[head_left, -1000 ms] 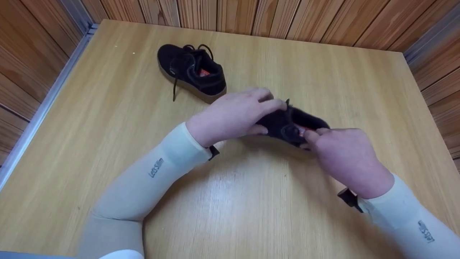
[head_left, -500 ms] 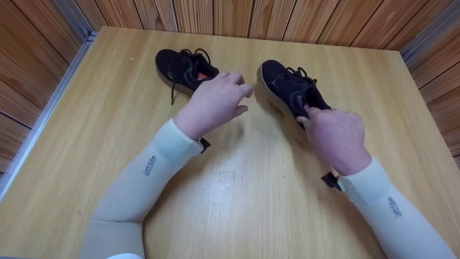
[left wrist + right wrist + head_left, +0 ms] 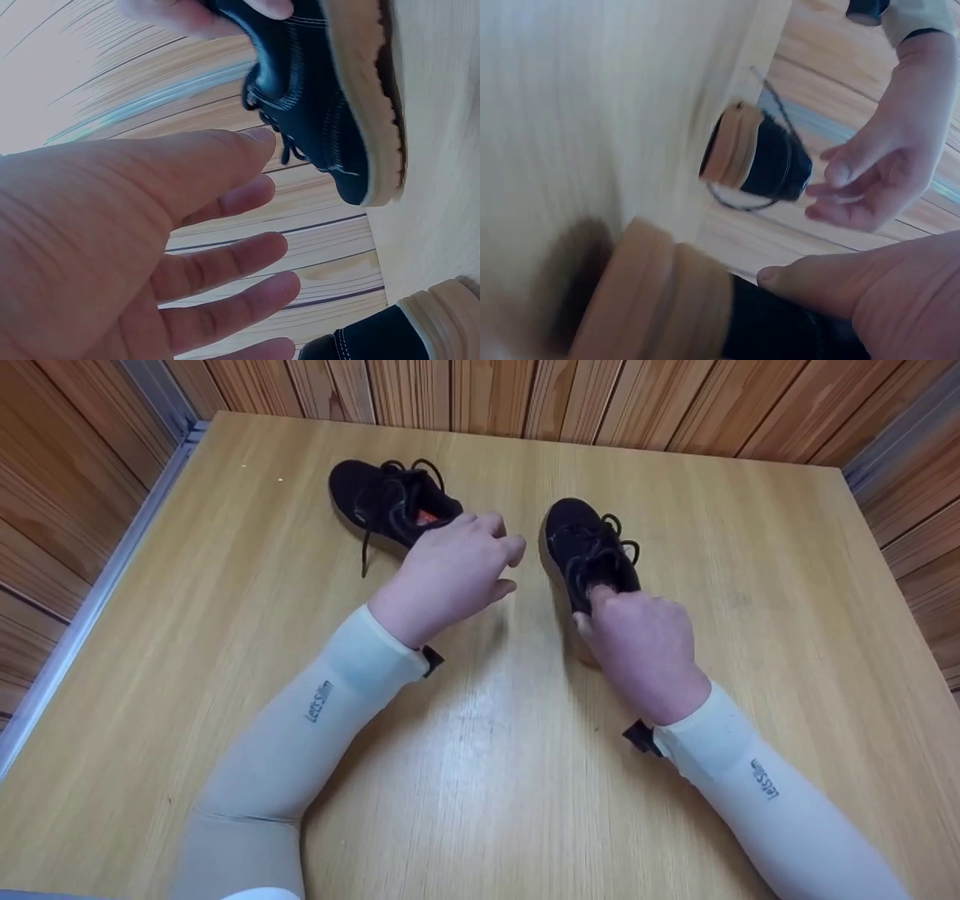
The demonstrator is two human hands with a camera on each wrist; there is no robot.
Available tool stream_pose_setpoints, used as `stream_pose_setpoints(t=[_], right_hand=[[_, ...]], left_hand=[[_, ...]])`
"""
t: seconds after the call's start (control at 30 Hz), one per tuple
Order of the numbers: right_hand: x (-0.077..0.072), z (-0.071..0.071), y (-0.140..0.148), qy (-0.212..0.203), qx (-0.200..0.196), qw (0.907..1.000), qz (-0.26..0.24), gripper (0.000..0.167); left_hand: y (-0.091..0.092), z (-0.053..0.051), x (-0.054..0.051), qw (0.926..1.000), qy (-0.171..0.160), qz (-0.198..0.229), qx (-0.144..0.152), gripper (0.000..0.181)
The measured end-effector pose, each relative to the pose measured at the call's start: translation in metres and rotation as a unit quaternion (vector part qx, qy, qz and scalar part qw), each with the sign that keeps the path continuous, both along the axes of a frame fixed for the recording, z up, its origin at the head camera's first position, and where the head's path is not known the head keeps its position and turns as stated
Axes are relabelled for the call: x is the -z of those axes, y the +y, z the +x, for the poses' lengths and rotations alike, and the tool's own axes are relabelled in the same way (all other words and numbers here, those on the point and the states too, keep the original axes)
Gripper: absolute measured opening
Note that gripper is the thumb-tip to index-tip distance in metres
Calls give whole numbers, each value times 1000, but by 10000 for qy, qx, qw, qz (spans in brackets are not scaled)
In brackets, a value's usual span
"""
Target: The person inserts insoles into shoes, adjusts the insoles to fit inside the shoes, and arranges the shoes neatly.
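Note:
My right hand [image 3: 649,649] grips a black lace-up shoe [image 3: 574,529] by its heel end, fingers inside the opening and thumb on the outer side. In the right wrist view, the tan sole [image 3: 656,300] of this shoe stands over its shadow, seemingly a little off the table. My left hand [image 3: 454,574] hovers between the two shoes with relaxed, parted fingers and holds nothing, as the left wrist view of the hand [image 3: 112,225] also shows. Beyond it lies the other black shoe [image 3: 367,499], upright, with an orange-red insole and loose laces; its heel is hidden behind my left hand in the head view.
Both shoes are over a light wooden table [image 3: 480,780]. A wood-plank wall [image 3: 487,397] rises behind it, with more planking at both sides. A metal rail [image 3: 97,592] runs along the left edge.
My left hand has let go of the held shoe and moved left. The right hand has swung that shoe leftward, its toe now pointing to the back of the table. The other shoe stays put.

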State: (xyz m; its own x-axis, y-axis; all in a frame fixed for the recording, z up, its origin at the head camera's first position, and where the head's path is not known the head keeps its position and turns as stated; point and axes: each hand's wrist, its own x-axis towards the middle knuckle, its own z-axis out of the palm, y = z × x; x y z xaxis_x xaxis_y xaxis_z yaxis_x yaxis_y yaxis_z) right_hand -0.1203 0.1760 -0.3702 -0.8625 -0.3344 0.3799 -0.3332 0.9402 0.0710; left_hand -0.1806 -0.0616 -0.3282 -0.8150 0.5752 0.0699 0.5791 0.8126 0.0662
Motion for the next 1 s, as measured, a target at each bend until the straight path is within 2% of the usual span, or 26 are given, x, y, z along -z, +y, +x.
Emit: stream_pose_setpoints(t=[0.13, 0.27, 0.37, 0.53, 0.63, 0.77, 1.0], right_hand=[[-3, 3, 0, -456, -231, 9986, -98, 32], [-16, 4, 7, -612, -367, 9974, -140, 27], [-27, 3, 15, -730, -696, 9947, -184, 32], [-34, -4, 25, -1573, -1343, 9784, -6, 45], [-29, -7, 26, -1796, -1577, 9709, 136, 45], [-22, -7, 20, -1544, -1710, 9729, 198, 40], [-11, -6, 11, -806, -1801, 9802, 188, 43]], left_hand=[[1, -1, 2, 10000, 15, -29, 14, 31], [1, -3, 3, 9999, -22, -110, 26, 31], [0, -3, 3, 9998, -72, -172, 14, 31], [-2, -3, 4, 9996, -168, -209, 14, 31], [-2, -3, 4, 9996, -189, -207, 41, 30], [-3, -3, 4, 9994, -199, -262, 41, 30], [-3, -2, 3, 9992, -188, -345, 23, 32]])
